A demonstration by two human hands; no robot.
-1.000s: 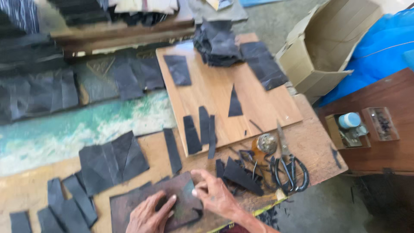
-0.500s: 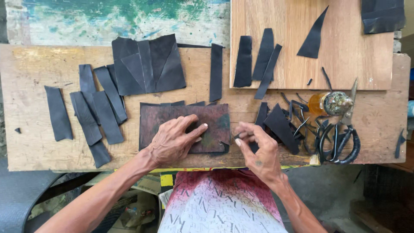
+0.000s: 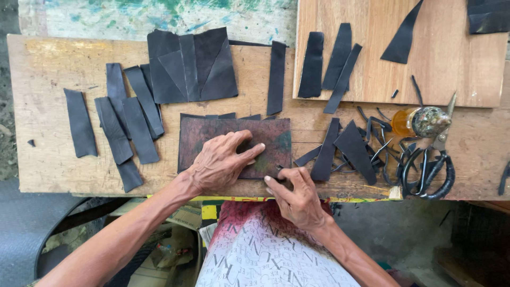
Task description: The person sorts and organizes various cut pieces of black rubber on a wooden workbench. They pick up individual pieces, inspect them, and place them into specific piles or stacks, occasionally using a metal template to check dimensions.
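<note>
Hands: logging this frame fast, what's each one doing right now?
Left hand: open, fingers spread, pressing flat on the dark sheet.
Right hand: fingers curled at the sheet's lower right corner; whether it grips anything cannot be told.

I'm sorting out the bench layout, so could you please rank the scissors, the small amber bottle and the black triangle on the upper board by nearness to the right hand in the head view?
From the right hand:
1. Scissors, to its right near the bench's front edge.
2. Small amber bottle, right and further back, just above the scissors.
3. Black triangle, far back on the light wooden board.
</note>
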